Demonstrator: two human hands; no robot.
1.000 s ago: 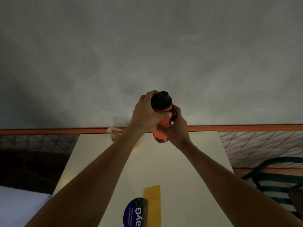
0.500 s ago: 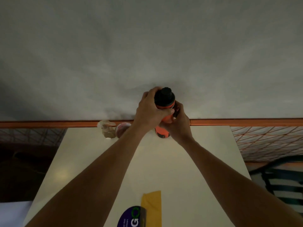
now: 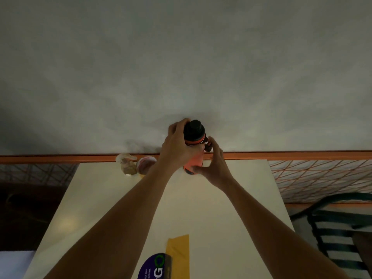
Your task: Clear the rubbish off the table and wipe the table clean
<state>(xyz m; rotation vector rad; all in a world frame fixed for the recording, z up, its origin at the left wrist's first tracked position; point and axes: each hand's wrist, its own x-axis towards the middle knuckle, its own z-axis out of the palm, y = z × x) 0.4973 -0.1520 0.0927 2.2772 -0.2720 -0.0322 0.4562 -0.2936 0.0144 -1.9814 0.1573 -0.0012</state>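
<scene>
Orange bottle with a black cap, standing at the far edge of the pale table, just in front of the grey wall and its orange rail. Long axis upright, cap end pointing up and leaning a little away from the camera, base end down toward the tabletop (whether resting on it or lifted just clear, cannot tell). Left hand wrapped round the upper body just under the cap, fingers curled over the far side, thumb on the near side. Right hand at the lower right of the bottle, thumb pressed against its base, fingers spread and reaching up beside it toward a small dark piece near the neck; firm grip or mere touch there, cannot tell. Left of the bottle, near the same far edge, crumpled rubbish and just beside it a round pinkish lid or cup, partly hidden by the left forearm. Near edge of the table: a yellow cloth lying flat, with a purple printed container touching its left side. Dark slatted chair off to the right.
</scene>
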